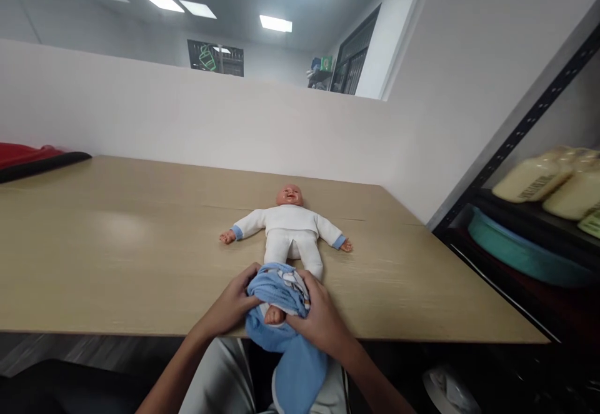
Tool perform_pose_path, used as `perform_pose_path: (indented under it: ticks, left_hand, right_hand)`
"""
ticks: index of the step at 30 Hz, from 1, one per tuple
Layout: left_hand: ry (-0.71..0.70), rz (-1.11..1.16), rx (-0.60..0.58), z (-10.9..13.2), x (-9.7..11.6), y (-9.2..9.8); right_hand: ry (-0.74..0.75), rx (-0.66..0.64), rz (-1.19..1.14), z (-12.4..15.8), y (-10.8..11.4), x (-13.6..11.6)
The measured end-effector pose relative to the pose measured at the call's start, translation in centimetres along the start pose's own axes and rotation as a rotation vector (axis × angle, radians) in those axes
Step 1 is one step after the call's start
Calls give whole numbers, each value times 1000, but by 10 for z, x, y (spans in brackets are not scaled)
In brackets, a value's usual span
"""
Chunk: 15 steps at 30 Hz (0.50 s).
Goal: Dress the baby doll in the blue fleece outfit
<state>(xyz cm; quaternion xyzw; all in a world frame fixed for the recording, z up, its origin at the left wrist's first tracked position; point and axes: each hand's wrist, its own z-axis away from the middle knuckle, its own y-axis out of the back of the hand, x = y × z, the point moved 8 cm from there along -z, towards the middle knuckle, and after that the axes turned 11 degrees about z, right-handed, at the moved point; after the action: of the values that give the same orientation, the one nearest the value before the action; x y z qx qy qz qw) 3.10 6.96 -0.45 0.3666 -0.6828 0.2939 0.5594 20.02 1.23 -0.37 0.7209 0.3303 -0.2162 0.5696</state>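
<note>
A baby doll lies on its back on the table, head away from me and arms spread. Its body is white cloth, with blue cuffs at the wrists. At its feet, blue baby pants are bunched up, and one doll foot pokes out through the cloth. My left hand grips the bunched cloth from the left side. From the right, my right hand grips it too, thumb near the foot. A length of the blue cloth hangs over the table edge onto my lap. The doll's other foot is hidden.
The wooden table runs up to a white partition. Red cloth with a black edge lies at the far left. On the right, a black shelf holds bottles and a teal basin.
</note>
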Motion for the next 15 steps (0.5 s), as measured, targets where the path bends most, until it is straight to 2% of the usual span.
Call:
perform_pose_path:
  ticks: [3, 7, 15]
  left_hand:
    - [27, 20, -26, 0, -2, 1]
    - [45, 34, -13, 3, -7, 5]
    - [85, 42, -70, 0, -1, 3]
  right_hand:
    - [30, -73, 14, 0, -1, -2]
    - [153, -165, 34, 2, -1, -17]
    - [209, -226, 58, -16, 13, -28]
